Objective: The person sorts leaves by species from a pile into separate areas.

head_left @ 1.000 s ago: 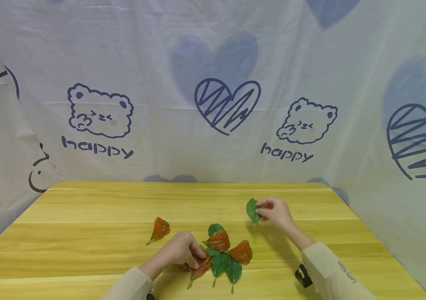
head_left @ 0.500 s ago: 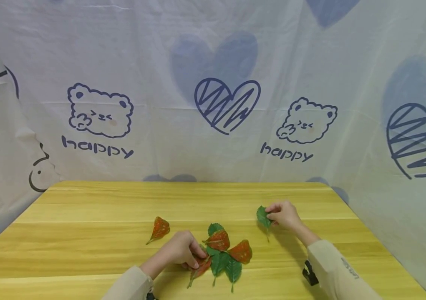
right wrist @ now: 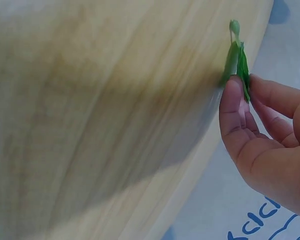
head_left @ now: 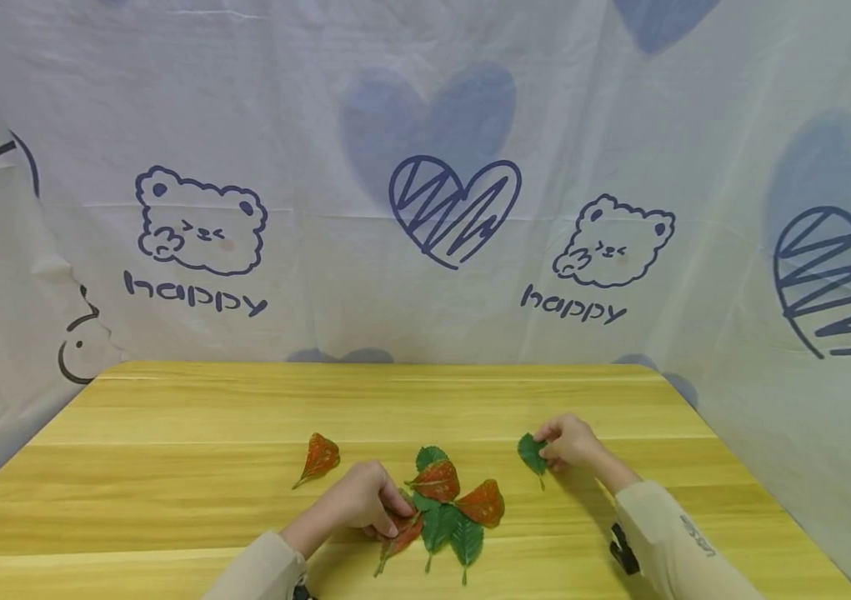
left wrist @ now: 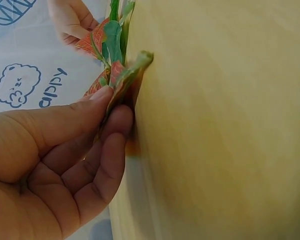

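Observation:
My left hand (head_left: 367,500) pinches a red leaf (head_left: 404,542) between thumb and forefinger at the left side of a leaf cluster. In the left wrist view that leaf (left wrist: 121,86) stands edge-on between the fingertips. Two more red leaves, one upper (head_left: 436,482) and one at right (head_left: 483,504), overlap green leaves (head_left: 438,528) in the cluster. Right of it, my right hand (head_left: 573,443) pinches a single green leaf (head_left: 530,454) by its edge, stem toward me. The right wrist view has this green leaf (right wrist: 242,67) close to the tabletop.
A lone red leaf (head_left: 321,456) lies left of the cluster on the wood-grain table (head_left: 170,483). Behind the table hangs a pale cloth (head_left: 335,250) printed with hearts and bears.
My right hand has moved right and toward me with the green leaf, coming down nearer the table. My left hand and the clustered leaves have stayed in place.

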{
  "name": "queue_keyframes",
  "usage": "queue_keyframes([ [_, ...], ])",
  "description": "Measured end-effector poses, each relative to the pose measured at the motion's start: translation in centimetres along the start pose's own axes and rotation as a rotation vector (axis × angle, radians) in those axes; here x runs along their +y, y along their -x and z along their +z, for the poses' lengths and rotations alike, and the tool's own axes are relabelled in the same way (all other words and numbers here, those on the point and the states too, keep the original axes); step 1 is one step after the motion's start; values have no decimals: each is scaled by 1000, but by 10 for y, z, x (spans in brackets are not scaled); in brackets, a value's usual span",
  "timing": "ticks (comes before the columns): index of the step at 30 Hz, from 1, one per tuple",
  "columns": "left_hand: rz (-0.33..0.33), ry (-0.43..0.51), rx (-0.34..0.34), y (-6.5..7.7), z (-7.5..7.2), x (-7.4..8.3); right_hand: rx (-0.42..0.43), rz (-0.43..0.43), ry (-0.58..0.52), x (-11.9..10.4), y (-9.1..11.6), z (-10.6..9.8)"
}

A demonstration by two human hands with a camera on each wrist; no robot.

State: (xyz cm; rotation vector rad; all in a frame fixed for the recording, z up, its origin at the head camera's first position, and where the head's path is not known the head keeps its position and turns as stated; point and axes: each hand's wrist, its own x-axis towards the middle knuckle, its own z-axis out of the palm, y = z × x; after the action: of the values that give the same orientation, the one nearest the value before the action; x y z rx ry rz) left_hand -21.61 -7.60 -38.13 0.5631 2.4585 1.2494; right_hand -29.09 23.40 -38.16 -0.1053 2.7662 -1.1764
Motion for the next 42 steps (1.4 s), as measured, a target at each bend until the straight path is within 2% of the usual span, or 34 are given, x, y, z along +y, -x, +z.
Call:
queue_keyframes([
  [10,15,-10,-1,1,0,0,-4,-35,26,2,4,0],
  [15,8,-11,3,0,0,0,20,-39,20,2,5,-1],
  [18,3,-9,4,0,0,0,38,-78,23,7,5,-1],
  [19,2,-8,4,0,0,0,40,-124,28,11,4,-1],
  [21,0,-8,4,0,0,0,41,-160,34,12,5,-1],
  [25,-1,-12,3,0,0,0,55,-205,58,6,12,0],
  [26,-1,-12,2,0,0,0,59,-180,60,1,17,1],
  [30,-1,-7,-1,1,-1,2,73,-179,76,-8,26,3],
  [35,0,-2,0,1,0,3,67,-176,51,-10,32,6],
  [42,3,4,-1,1,0,3,4,-218,-13,-10,40,9],
])
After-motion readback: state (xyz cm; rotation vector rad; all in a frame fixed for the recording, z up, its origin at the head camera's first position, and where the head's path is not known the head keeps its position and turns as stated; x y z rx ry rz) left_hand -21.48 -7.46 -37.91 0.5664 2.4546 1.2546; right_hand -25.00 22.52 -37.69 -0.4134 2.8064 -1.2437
